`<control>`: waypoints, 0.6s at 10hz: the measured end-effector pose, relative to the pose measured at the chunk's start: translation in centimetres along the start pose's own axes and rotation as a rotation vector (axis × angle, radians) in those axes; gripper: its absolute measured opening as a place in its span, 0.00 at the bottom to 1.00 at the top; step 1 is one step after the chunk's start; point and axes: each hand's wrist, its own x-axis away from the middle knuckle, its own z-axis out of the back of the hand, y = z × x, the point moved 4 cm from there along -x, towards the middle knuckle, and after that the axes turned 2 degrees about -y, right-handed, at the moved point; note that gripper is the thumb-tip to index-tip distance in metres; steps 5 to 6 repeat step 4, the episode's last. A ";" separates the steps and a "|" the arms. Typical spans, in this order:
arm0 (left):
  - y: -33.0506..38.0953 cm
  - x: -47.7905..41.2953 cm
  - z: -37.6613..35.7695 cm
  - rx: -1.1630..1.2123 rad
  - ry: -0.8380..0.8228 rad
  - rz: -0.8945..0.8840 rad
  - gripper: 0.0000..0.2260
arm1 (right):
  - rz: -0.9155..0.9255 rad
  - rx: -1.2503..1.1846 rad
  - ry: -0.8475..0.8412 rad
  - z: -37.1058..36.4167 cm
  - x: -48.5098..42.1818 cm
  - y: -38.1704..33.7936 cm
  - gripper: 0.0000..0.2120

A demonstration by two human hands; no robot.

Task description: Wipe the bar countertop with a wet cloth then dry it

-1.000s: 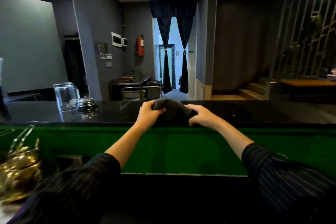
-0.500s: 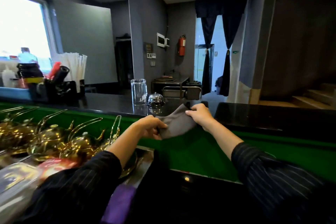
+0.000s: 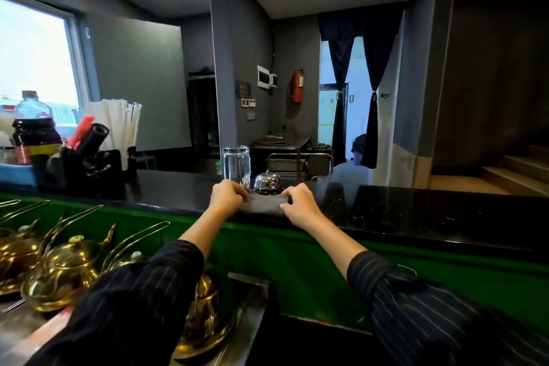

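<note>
Just behind the cloth, a bell (image 3: 267, 184) and glass (image 3: 236, 165) block the countertop (image 3: 416, 208), bare rightward.

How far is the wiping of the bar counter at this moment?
Done: nothing visibly wiped. In hand: the left hand and right hand press the grey cloth flat on the black countertop, before the bell and glass. Left: wiping, then drying.

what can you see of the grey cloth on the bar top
The grey cloth looks like soft, matte fabric, lying flat near the front edge of the black countertop, just in front of the silver bell. The left hand and right hand each pinch one end. Whether it is wet cannot be told.
</note>
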 end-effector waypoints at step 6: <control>0.6 1.4 -0.4 -0.425 0.025 0.000 0.15 | 0.113 0.423 -0.195 -0.8 2.6 -0.2 0.23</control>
